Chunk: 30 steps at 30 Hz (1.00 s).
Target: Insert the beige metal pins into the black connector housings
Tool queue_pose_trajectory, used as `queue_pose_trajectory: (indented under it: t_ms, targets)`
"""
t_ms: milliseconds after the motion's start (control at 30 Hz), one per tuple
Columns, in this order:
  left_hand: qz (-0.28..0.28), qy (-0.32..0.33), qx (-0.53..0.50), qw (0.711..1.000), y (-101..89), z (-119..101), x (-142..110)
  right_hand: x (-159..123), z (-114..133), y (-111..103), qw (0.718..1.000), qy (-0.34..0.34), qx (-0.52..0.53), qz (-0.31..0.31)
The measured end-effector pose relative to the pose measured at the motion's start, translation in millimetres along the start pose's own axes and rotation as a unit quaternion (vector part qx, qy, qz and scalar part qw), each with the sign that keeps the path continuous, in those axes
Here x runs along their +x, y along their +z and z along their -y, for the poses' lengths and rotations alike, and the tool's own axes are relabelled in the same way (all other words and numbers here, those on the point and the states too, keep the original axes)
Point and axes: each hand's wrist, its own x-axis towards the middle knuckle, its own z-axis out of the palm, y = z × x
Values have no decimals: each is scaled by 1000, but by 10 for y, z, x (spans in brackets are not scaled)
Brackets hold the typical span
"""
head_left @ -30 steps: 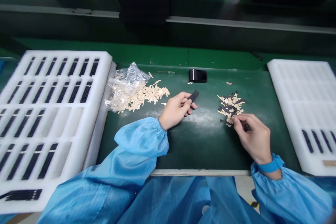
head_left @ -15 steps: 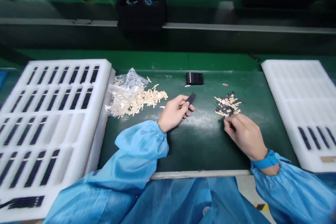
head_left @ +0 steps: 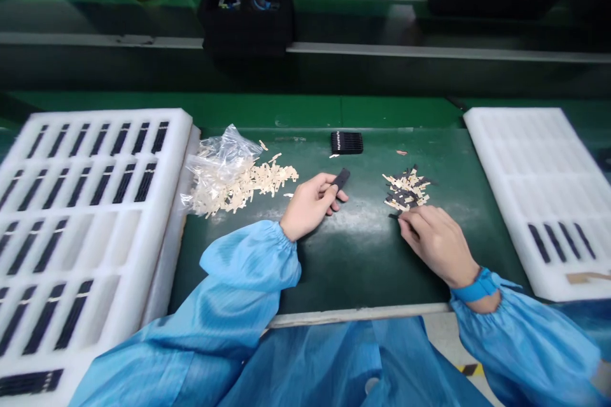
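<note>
1. Left fingers (head_left: 329, 196) closed on black piece (head_left: 342, 178), mid-frame.
2. Right fingers (head_left: 412, 220) nearly closed at dark sliver (head_left: 394, 216); grip unclear.
3. Done: foam tray (head_left: 178, 140), frame left, looks mostly loaded.
4. Remaining: mixed pile (head_left: 408, 189), right of centre, lies loose.

On the table (head_left: 334, 280) before me, the loose-strip pile (head_left: 238, 191) is lying right of the filled tray (head_left: 165, 254), partly under the plastic bag (head_left: 224, 152); the stacked block (head_left: 347, 142) is sitting behind my hands, and the mixed pile (head_left: 407, 189) is resting left of the other tray (head_left: 515, 172).
</note>
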Motion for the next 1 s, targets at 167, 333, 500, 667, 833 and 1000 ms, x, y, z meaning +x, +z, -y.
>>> queue_pose_trajectory:
  t_ms: [167,333,500,667,833,1000]
  targets:
    - [1,2,-2,1000,1,-14,-6,20,-115,-117,928,231,292,-24]
    - [-2,17,-4,1000,5,26,-4,144,-84,-157,784,341,518,40]
    - [-3,24,-16,1000,-2,32,0,224,-169,-89,744,371,555,12]
    - [1,16,2,1000,-20,-37,-22,212,-299,-135,701,407,584,-44]
    - [-8,7,41,999,-76,-28,-8,145,-346,-143,666,413,621,-16]
    - [-9,11,64,998,-91,-14,10,105,-335,-106,636,412,652,-6]
